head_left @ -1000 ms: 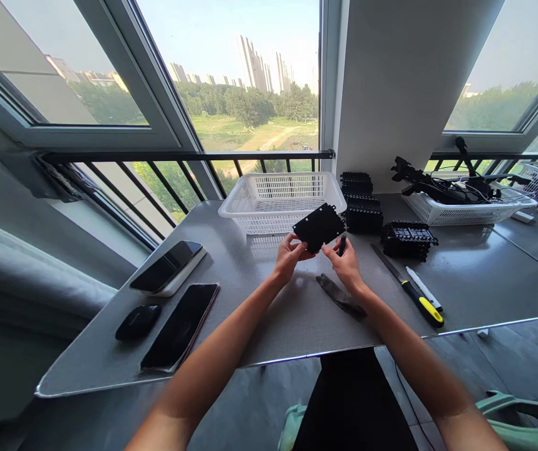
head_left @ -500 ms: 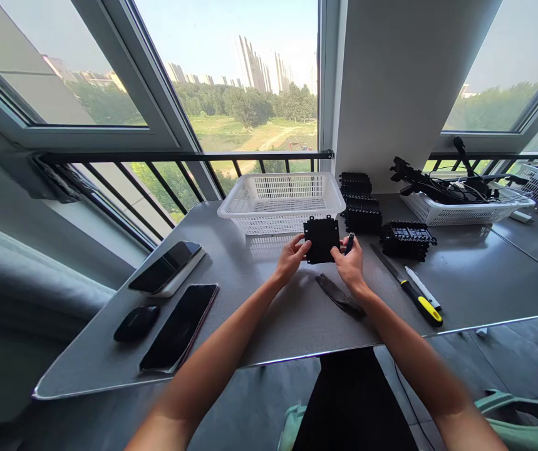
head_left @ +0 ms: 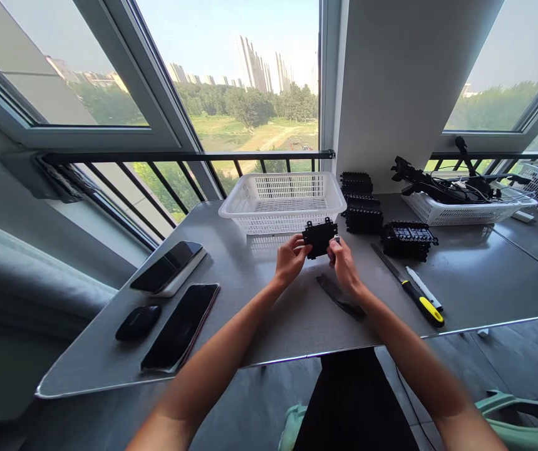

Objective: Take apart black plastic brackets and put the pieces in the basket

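Note:
A flat, square black plastic part (head_left: 319, 240) with small tabs along its edges is held up above the table, tilted. My left hand (head_left: 291, 258) is closed on its left edge, thumb in front. My right hand (head_left: 342, 258) is closed around a small dark tool with a metallic end (head_left: 337, 238), pressed close to the part's right edge; most of the tool is hidden in the fingers, so its kind is unclear. Beneath my hands lies a dark, flat strip (head_left: 339, 297). To the right are a file with a yellow-black handle (head_left: 423, 304) and a white pen-like cutter (head_left: 423, 288).
A white plastic basket (head_left: 282, 220) stands behind my hands. Stacks of black parts (head_left: 364, 214) and another black stack (head_left: 407, 240) sit to its right. A second basket (head_left: 461, 213) holds black pieces and cables. Phones (head_left: 181, 326) and a black mouse-like object (head_left: 138, 322) lie left.
The black part has tilted, its right side rising. My right hand has moved slightly left and turned, bringing the small tool against the part's right edge. The left hand keeps its grip.

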`<state>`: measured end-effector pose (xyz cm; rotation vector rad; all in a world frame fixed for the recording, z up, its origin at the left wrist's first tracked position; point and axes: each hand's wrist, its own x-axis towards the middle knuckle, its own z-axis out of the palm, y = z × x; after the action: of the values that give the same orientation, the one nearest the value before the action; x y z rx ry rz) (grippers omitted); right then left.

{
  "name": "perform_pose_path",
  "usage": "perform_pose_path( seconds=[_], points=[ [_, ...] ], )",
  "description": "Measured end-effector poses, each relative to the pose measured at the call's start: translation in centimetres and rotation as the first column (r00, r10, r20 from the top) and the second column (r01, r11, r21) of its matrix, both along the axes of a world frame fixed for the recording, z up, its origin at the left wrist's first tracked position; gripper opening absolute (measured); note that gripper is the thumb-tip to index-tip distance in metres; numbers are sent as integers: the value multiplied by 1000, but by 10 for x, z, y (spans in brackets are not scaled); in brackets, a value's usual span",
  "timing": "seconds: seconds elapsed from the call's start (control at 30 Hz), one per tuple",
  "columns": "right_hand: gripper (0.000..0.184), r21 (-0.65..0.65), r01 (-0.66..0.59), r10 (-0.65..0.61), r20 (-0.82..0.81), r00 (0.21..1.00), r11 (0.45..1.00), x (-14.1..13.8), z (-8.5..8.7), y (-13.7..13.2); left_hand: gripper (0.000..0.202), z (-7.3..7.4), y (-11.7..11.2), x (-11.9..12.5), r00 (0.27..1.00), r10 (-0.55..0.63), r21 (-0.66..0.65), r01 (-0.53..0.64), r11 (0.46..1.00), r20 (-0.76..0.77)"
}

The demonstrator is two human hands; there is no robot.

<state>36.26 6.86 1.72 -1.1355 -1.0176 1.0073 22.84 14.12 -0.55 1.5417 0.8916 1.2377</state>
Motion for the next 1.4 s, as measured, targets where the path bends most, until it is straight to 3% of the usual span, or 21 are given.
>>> perform_pose_path(
  seconds=[0.33,0.53,1.0,1.4],
  points=[
    [27,-120,-248,223,-187,957,961,5,-13,7,13,0,-9,4,999,-4,115,10,993,-53],
    [26,-145,-271,227,-262,938,952,5,-12,9,15,0,-10,4,995,2,181,16,983,-101],
    [29,-123,-185,124,-391,912,975,10,0,7,15,0,-9,3,997,23,154,-12,988,-69],
    [30,-131,-341,279,-345,896,931,4,-5,6,18,1,-13,3,994,-6,191,27,981,-112]
  ],
)
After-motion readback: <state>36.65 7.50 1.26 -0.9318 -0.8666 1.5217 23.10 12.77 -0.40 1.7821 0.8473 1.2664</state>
